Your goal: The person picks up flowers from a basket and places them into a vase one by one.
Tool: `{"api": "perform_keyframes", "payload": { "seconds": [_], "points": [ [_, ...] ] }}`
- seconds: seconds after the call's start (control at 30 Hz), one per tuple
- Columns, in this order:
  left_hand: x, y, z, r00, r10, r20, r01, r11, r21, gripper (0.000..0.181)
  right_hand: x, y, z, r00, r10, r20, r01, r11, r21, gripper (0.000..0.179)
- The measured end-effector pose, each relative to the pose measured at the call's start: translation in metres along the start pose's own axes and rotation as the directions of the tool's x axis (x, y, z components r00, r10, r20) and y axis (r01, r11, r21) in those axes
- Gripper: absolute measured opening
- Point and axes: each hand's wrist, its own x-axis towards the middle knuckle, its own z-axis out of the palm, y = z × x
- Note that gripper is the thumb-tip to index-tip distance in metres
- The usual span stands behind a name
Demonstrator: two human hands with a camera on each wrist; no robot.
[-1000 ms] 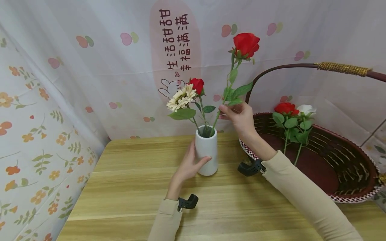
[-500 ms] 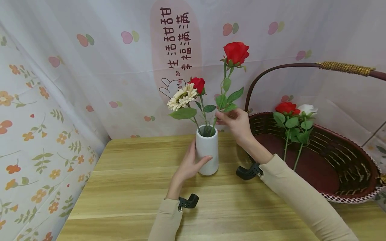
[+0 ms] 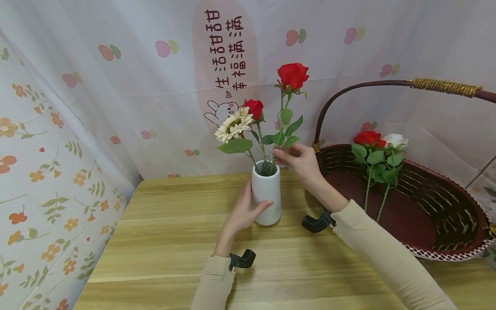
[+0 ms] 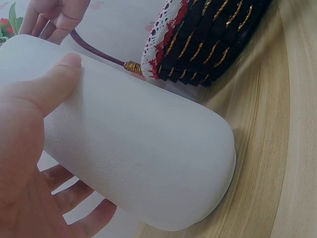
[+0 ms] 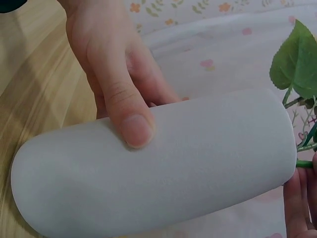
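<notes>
A white vase [image 3: 266, 198] stands upright on the wooden table. My left hand [image 3: 244, 211] holds its side, thumb across the front and fingers behind, as the left wrist view shows on the vase wall [image 4: 143, 139]. Just above the rim, my right hand [image 3: 300, 163] pinches the green stem of a tall red rose [image 3: 293, 76]. That stem's lower end goes down inside the vase mouth, out of sight. A cream sunflower-like bloom [image 3: 234, 125] and a smaller red rose [image 3: 253, 110] also stand in the vase, leaning left. In the right wrist view, right-hand fingertips [image 5: 297, 203] appear beside the rim.
To the right stands a dark woven basket [image 3: 410, 224] with a tall arched handle [image 3: 348, 88]. Another red rose [image 3: 368, 140] and a white rose [image 3: 395, 141] lie in it. A patterned curtain [image 3: 155, 86] hangs behind the table [image 3: 170, 241].
My right hand has moved down and left with the tall red rose, whose stem has sunk deeper into the vase. The left hand has stayed on the vase.
</notes>
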Motion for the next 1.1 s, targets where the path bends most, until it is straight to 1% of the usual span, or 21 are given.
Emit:
{"api": "perform_keyframes", "payload": {
  "seconds": [0.1,0.17,0.33,0.43,0.67,0.87,1.1],
  "points": [
    [0.000,0.000,0.000,1.000,-0.006,0.001,0.006,1.000,0.003,0.094,0.001,0.001,-0.001,1.000,0.000,0.005,0.000,1.000,-0.002,0.023],
    [0.000,0.001,0.000,1.000,-0.012,0.002,0.012,1.000,0.004,0.094,0.001,0.002,-0.001,1.000,0.000,0.006,0.000,1.000,-0.023,0.024],
    [-0.001,0.003,-0.001,1.000,-0.022,0.008,0.022,1.000,-0.004,0.094,0.001,0.004,-0.002,1.000,0.015,-0.007,-0.016,0.990,-0.144,0.028],
    [-0.001,0.003,0.000,1.000,-0.027,0.010,0.027,1.000,-0.005,0.094,0.000,0.006,-0.001,0.999,0.038,-0.012,-0.040,0.983,-0.178,0.029],
    [0.000,0.000,0.000,1.000,-0.018,0.012,0.018,1.000,-0.003,0.093,0.000,0.012,-0.001,0.997,0.075,0.006,-0.073,0.986,-0.151,0.030],
    [0.001,0.001,0.000,1.000,-0.023,0.014,0.023,1.000,-0.004,0.095,0.000,0.016,-0.001,0.996,0.091,0.007,-0.090,0.987,-0.135,0.031],
    [0.001,0.000,0.001,1.000,-0.028,0.013,0.028,1.000,0.007,0.094,-0.002,0.018,-0.002,0.991,0.135,0.017,-0.132,0.984,-0.120,0.033]
  ]
}}
